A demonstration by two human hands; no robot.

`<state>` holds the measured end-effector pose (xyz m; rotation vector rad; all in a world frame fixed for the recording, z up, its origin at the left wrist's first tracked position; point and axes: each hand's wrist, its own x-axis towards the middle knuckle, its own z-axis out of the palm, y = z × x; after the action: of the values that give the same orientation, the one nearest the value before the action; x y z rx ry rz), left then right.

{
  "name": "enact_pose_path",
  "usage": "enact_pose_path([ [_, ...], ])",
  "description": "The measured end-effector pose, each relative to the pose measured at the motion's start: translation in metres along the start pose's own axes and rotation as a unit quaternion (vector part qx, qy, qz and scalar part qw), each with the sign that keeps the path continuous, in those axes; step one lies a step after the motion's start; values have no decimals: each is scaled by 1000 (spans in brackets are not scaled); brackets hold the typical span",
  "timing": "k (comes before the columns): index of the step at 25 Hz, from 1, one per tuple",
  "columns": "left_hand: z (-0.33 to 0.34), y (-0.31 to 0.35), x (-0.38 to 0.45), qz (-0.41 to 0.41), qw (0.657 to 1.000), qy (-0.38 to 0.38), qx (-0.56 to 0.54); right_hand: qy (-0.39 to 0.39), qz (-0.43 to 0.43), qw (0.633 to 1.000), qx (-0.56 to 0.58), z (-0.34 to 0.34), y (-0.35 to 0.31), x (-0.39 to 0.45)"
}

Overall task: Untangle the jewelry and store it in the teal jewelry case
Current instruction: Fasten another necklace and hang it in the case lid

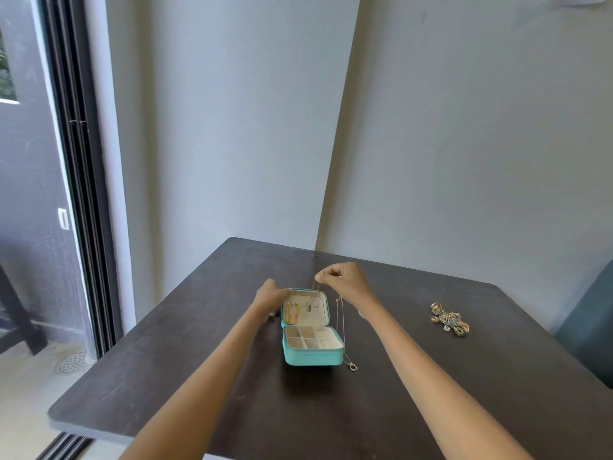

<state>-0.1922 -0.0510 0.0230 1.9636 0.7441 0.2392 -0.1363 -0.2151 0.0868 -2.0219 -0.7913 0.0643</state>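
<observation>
Teal zippered jewelry case point(313, 355) lies open on the dark wooden counter point(199, 376). Right hand point(345, 280) pinches a thin pendant chain point(311, 297) over its lid; left hand point(270, 295) touches the lid's edge, grip unclear.

**Necklace held over the open case**

A teal case point(313, 330) stands open on a dark table point(431, 376), its lid tilted up and back. The right hand point(345, 280) pinches a thin necklace point(311, 298) above the lid, and its pendant hangs against the cream lining. The left hand point(270, 295) touches the lid's upper left corner. Gold chains point(292, 313) hang inside the lid at the left. A second chain point(343, 333) lies on the table just beside the case's right wall. A tangled pile of jewelry point(448, 319) sits well apart to the right.
</observation>
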Motion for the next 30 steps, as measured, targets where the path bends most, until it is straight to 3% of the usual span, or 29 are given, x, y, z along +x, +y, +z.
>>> enact_pose_path([
  [6, 1, -19, 11, 6, 994, -18, -111, -4, -7, 1000, -7, 5, 4, -3],
  [10, 0, -25, -1, 58, 966, -55, -247, -9, -2, 1000, -17, 9, 6, -10],
  [16, 3, -36, -12, 129, 938, -43, -320, -44, 16, 998, -41, 16, 8, -15],
  [25, 8, -42, -22, 150, 907, -42, -392, 54, -18, 975, -217, 35, 19, -11],
  [30, 7, -41, -24, 160, 901, -51, -401, 116, -103, 929, -336, 41, 20, -6],
])
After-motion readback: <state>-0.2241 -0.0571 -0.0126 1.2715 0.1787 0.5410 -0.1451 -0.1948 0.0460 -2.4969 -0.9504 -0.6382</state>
